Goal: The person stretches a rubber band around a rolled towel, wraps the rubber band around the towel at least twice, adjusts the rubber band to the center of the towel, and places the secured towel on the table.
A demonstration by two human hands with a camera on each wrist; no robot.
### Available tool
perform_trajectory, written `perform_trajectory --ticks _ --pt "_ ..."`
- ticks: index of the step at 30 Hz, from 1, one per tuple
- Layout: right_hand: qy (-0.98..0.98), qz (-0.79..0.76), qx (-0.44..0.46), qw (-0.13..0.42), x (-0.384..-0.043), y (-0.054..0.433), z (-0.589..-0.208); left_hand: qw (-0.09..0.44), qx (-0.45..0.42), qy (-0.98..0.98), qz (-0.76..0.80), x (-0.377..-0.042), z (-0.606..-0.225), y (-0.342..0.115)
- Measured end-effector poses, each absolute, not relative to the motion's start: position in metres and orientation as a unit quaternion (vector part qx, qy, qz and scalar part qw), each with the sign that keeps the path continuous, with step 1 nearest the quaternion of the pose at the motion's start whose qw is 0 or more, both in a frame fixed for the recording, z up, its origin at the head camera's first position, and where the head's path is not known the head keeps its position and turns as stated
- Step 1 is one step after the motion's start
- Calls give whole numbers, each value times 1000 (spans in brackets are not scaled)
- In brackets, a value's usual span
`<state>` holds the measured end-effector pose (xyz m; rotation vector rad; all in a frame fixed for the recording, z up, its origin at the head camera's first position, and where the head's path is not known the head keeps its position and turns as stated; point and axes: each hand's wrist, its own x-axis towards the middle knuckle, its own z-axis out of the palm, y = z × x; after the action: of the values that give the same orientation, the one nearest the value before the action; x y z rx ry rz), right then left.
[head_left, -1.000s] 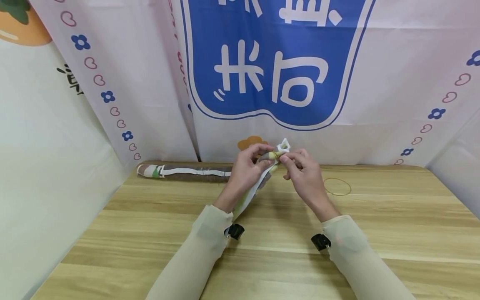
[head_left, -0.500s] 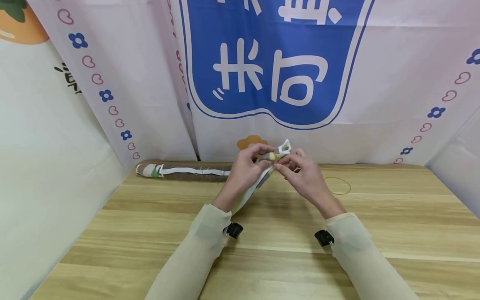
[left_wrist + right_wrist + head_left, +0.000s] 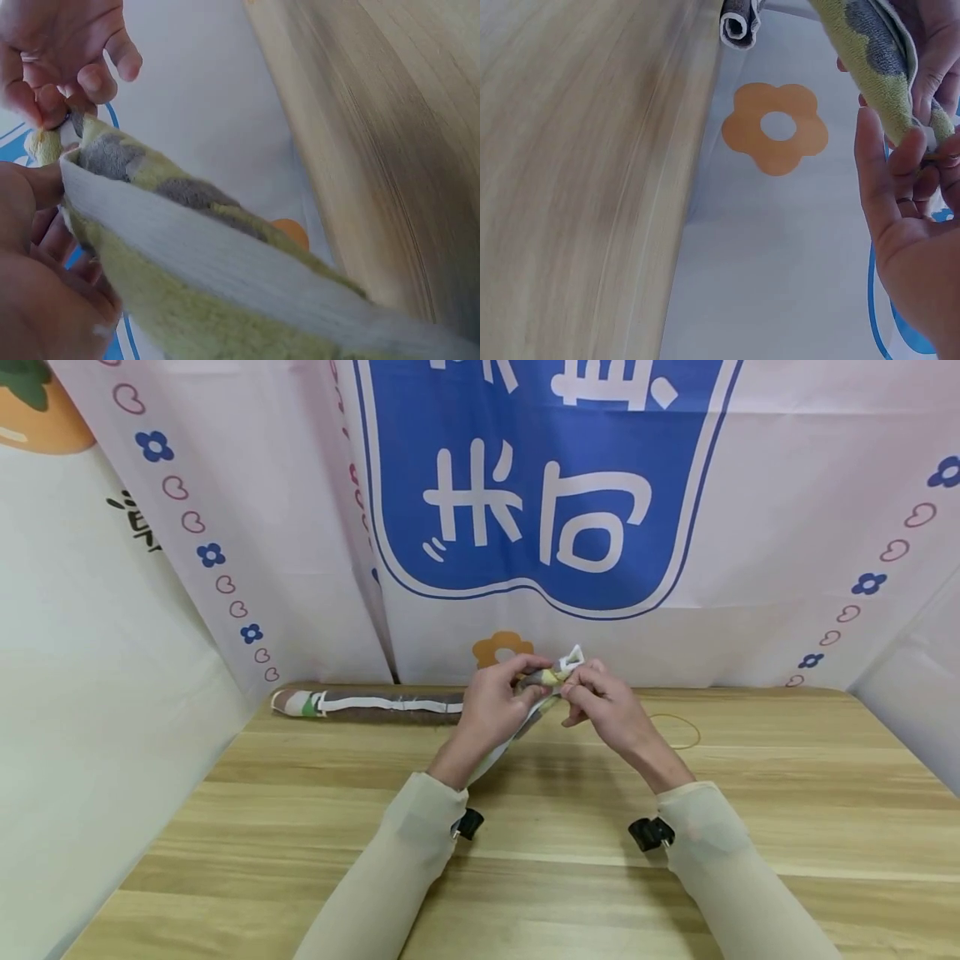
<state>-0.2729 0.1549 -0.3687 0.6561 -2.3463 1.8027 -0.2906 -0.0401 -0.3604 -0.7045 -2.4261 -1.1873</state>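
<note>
A yellow-green and grey towel (image 3: 553, 677) with a white border strip (image 3: 217, 244) is bunched between the two hands above the back of the table. My left hand (image 3: 493, 700) grips it just below its gathered end, thumb in front. A thin yellow rubber band (image 3: 931, 157) goes around that gathered end. The right hand (image 3: 613, 712) pinches the band between thumb and index finger, close beside the left fingertips. Past the fingers, a white-edged tip of the towel sticks up in the head view. The towel's lower part hangs down behind the left wrist.
A brown rolled towel (image 3: 390, 714) with a white stripe lies along the table's back edge on the left. A second rubber band (image 3: 698, 734) rests on the wooden table (image 3: 555, 893), behind the right wrist. A printed cloth backdrop (image 3: 750, 643) rises behind the table.
The right fingers have shifted around the gathered end, dipping toward the left thumb and then moving slightly back right. The left hand keeps its grip; the brown roll stays put.
</note>
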Motion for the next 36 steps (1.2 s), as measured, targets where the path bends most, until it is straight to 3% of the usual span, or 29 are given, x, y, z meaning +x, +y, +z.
perform_trajectory --ticks 9,12,18,21,29,36 --pt "-777 596 190 70 -273 156 -368 215 -249 -867 -374 -290 -360 -39" --pt "-772 607 175 77 -272 158 -367 182 -256 -865 -390 -290 -358 -40" --pt "-774 594 200 87 -273 161 -365 21 -260 -814 -519 -291 -352 -50" --pt "-785 573 212 102 -272 162 -363 -27 -264 -777 -571 -292 -349 -56" --pt "-809 526 228 132 -272 163 -357 -40 -271 -741 -613 -294 -347 -60" --pt "-823 503 234 123 -273 162 -357 -28 -251 -738 -625 -297 -351 -55"
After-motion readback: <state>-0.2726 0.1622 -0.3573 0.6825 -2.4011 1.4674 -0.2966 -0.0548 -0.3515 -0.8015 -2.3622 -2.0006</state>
